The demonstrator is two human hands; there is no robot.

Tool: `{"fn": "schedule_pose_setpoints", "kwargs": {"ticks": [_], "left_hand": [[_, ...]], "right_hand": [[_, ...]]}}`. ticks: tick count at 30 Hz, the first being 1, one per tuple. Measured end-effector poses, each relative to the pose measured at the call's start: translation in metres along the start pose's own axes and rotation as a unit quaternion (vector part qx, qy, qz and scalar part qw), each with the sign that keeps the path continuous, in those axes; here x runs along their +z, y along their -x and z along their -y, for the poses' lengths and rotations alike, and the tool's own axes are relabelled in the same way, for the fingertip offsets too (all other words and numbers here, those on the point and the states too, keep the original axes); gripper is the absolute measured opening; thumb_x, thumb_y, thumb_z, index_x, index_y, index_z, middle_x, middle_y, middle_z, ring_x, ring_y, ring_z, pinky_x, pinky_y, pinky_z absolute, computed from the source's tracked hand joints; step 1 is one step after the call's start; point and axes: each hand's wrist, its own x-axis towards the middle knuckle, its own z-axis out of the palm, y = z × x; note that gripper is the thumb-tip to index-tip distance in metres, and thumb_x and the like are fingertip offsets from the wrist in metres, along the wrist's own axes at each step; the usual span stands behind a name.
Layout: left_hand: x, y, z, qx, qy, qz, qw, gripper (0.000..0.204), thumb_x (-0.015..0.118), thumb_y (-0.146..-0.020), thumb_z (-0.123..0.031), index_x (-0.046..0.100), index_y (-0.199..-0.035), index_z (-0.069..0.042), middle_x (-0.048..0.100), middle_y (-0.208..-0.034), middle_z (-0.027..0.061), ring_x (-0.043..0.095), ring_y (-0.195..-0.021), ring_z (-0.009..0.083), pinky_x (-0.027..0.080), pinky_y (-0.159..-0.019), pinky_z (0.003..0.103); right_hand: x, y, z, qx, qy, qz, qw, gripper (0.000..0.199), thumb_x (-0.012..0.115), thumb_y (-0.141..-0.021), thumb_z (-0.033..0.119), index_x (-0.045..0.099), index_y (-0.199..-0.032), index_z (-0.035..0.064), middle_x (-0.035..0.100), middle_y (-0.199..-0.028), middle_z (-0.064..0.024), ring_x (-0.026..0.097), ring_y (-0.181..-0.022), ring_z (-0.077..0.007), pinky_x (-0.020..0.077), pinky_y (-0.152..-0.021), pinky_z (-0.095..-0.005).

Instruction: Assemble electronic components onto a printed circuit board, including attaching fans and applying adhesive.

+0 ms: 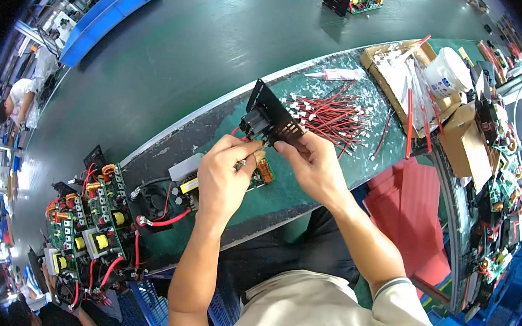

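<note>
My right hand (314, 166) grips the lower edge of a black panel (274, 111) with slots and a block-shaped socket, tilted above the bench. My left hand (226, 171) is closed, its fingertips pinched together just under the socket; what they hold is hidden. Beneath my hands lies a circuit board with a copper coil (264, 171), partly covered by my left hand. At its left end are a grey metal block (185, 167), a black fan panel (151, 199) and a thick red cable (172, 218).
Beyond my right hand lies a pile of red wires with white connectors (327, 116), near a tube (337, 74). A cardboard tray (369, 59) and white bucket (447, 72) stand right. Several circuit boards (90, 229) crowd the left. A blue bin (109, 16) sits far left.
</note>
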Motion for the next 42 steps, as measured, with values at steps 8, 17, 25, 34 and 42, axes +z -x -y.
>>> {"fn": "schedule_pose_setpoints", "kwargs": {"ticks": [8, 17, 25, 34, 42], "left_hand": [[-0.002, 0.005, 0.000, 0.011, 0.003, -0.009, 1.000, 0.019, 0.071, -0.080, -0.003, 0.076, -0.098, -0.005, 0.067, -0.087, 0.0117, 0.066, -0.073, 0.0269, 0.051, -0.066, 0.035], [-0.002, 0.006, 0.000, 0.027, -0.016, -0.020, 0.999, 0.020, 0.070, -0.080, -0.002, 0.076, -0.098, -0.007, 0.066, -0.086, 0.0106, 0.066, -0.070, 0.0280, 0.051, -0.064, 0.036], [-0.004, 0.011, -0.011, 0.053, -0.106, -0.044, 0.992, 0.013, 0.070, -0.077, 0.003, 0.072, -0.090, 0.002, 0.062, -0.082, 0.0152, 0.063, -0.069, 0.0316, 0.048, -0.062, 0.037], [0.003, 0.009, -0.018, 0.031, -0.103, -0.063, 0.992, 0.025, 0.068, -0.084, 0.000, 0.071, -0.109, 0.001, 0.063, -0.090, 0.0153, 0.065, -0.073, 0.0312, 0.051, -0.066, 0.038], [0.007, 0.011, -0.016, 0.038, -0.172, -0.011, 0.984, 0.036, 0.063, -0.086, 0.000, 0.064, -0.122, 0.001, 0.057, -0.100, 0.0177, 0.065, -0.082, 0.0365, 0.052, -0.069, 0.042]], "right_hand": [[0.005, 0.002, -0.003, -0.049, 0.050, -0.012, 0.997, 0.020, 0.063, -0.094, 0.002, 0.064, -0.113, -0.0055, 0.072, -0.097, -0.0128, 0.064, -0.090, -0.0099, 0.0530, -0.083, -0.0283], [0.010, 0.005, 0.007, -0.099, 0.126, -0.030, 0.987, 0.029, 0.064, -0.089, 0.000, 0.065, -0.118, -0.0002, 0.071, -0.093, -0.0202, 0.072, -0.081, -0.0245, 0.0538, -0.073, -0.0328], [0.029, 0.022, 0.002, -0.137, 0.155, -0.059, 0.977, 0.044, 0.060, -0.083, -0.006, 0.058, -0.127, -0.0027, 0.065, -0.112, -0.0250, 0.066, -0.096, -0.0424, 0.0544, -0.082, -0.0424], [0.015, -0.002, -0.015, 0.009, 0.280, -0.080, 0.957, 0.026, 0.066, -0.092, 0.023, 0.069, -0.091, -0.0028, 0.068, -0.083, -0.0238, 0.069, -0.081, -0.0392, 0.0550, -0.071, -0.0436], [0.002, 0.030, 0.009, 0.112, -0.050, 0.120, 0.985, 0.022, 0.074, -0.091, 0.016, 0.065, -0.100, -0.0012, 0.061, -0.080, 0.0055, 0.054, -0.076, -0.0023, 0.0445, -0.063, -0.0234]]}}
